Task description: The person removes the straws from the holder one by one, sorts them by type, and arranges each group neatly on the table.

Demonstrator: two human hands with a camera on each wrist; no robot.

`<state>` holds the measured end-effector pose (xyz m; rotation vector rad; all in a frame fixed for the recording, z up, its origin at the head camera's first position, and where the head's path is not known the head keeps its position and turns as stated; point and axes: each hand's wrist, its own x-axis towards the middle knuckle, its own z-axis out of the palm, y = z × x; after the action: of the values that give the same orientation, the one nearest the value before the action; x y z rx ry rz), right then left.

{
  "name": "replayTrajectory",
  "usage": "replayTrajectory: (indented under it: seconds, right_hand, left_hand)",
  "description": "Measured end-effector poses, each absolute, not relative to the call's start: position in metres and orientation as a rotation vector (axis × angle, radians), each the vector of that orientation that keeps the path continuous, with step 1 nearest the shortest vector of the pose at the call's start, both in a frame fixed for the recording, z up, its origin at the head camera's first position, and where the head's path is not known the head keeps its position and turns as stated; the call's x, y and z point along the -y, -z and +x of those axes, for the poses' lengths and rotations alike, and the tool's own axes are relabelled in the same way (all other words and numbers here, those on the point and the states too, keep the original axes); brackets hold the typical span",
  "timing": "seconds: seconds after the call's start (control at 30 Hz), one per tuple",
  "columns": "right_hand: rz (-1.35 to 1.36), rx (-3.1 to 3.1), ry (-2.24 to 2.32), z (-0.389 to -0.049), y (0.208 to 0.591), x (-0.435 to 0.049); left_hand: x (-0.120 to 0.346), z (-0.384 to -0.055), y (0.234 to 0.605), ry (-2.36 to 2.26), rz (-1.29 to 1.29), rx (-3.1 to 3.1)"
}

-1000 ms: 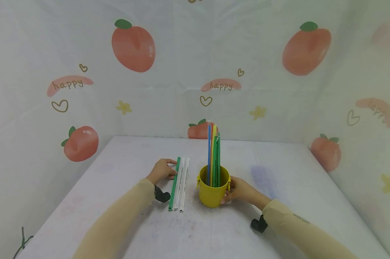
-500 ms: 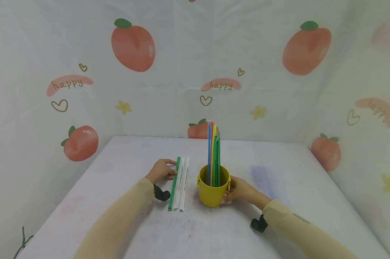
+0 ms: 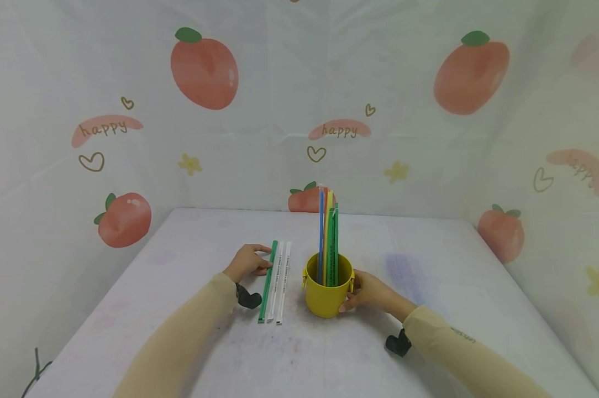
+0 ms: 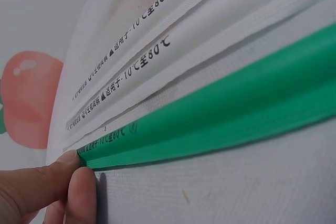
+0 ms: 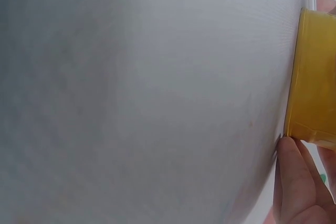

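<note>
My left hand (image 3: 247, 262) pinches a green wrapped drinking straw (image 3: 267, 284) near its far end; in the left wrist view, thumb and finger (image 4: 81, 187) meet the straw's tip. To its right, two white wrapped straws (image 3: 283, 287) lie side by side, printed with black text. My right hand (image 3: 374, 292) grips the right side of a yellow bucket (image 3: 324, 303), thumb low on the front. Its other fingers are partly hidden behind it. Several straws (image 3: 331, 235), blue, red, yellow and green, stand upright in the bucket. The right wrist view shows the bucket's base on the table.
A pale cloth covers the table (image 3: 299, 365), with a bluish stain (image 3: 404, 273) at right. Behind it hangs a white backdrop (image 3: 279, 66) printed with peaches and "happy". Black wrist devices (image 3: 398, 344) sit at both cuffs. A thin green stem (image 3: 36, 370) shows at lower left.
</note>
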<state>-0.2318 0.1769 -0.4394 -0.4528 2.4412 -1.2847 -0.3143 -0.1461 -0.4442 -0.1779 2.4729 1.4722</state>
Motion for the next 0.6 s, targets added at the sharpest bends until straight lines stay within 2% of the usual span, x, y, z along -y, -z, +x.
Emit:
replayTrajectory:
  seconds: [0.6]
  right_hand:
    - [-0.459,-2.450,1.269,-0.2342,0.4410,-0.1783]
  left_hand:
    - [0.1468,-0.3138,0.4435,-1.488,-0.201,-2.459]
